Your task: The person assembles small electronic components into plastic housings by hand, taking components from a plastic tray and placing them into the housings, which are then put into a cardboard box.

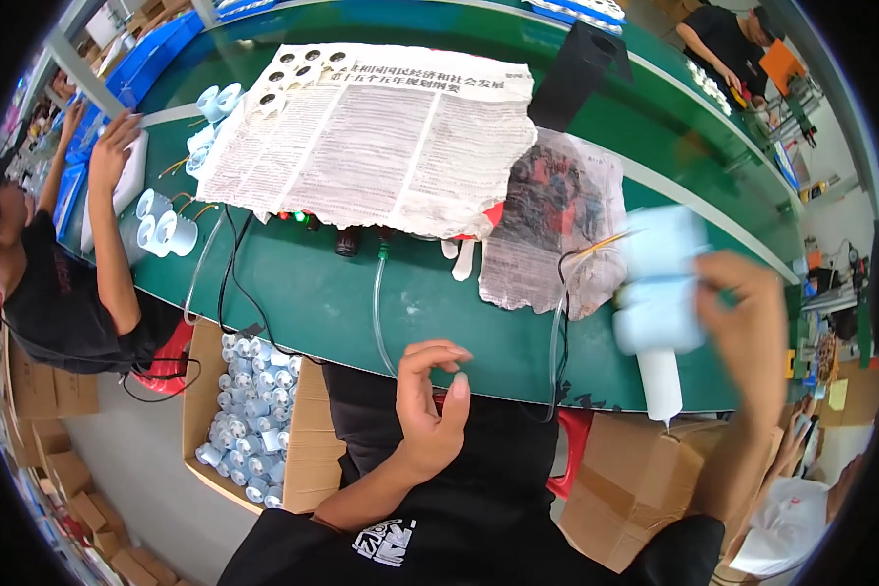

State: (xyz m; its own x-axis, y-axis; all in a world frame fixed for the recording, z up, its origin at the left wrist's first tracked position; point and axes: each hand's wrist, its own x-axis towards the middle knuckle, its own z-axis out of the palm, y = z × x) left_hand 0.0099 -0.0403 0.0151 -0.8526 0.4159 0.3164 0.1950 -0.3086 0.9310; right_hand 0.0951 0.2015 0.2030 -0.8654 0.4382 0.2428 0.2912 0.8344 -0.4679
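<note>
Workbench [293,293] with a green top, seen from above through a fisheye lens, curves across the middle of the frame. At centre right, the person's right hand [747,317], blurred, appears clamped by thumb and fingers on the right edge of some pale blue cups [659,278], also blurred; their exact number cannot be told. Just below the cups is a white bottle [661,386], its narrow nozzle pointing toward the lower edge of the frame; whether the hand also holds it is unclear. Orange wires [601,242] reach the cups from the left, near a black cable [563,332] on the bench.

At lower centre, the left hand [428,415] holds nothing, its thumb and curled fingers apart, near the bench's front edge and a clear tube [378,313]. At lower left, a cardboard box [314,430] contains many small cups [254,415]. A newspaper sheet [361,146] spreads across the upper centre.

The likeliest trouble is at the right: a grip on only one edge could let the cups twist or drop. The wires could snag on the cable and tug if the cups were pulled away. The nozzle might drip or knock the bench edge, and the left hand could catch the tube.
</note>
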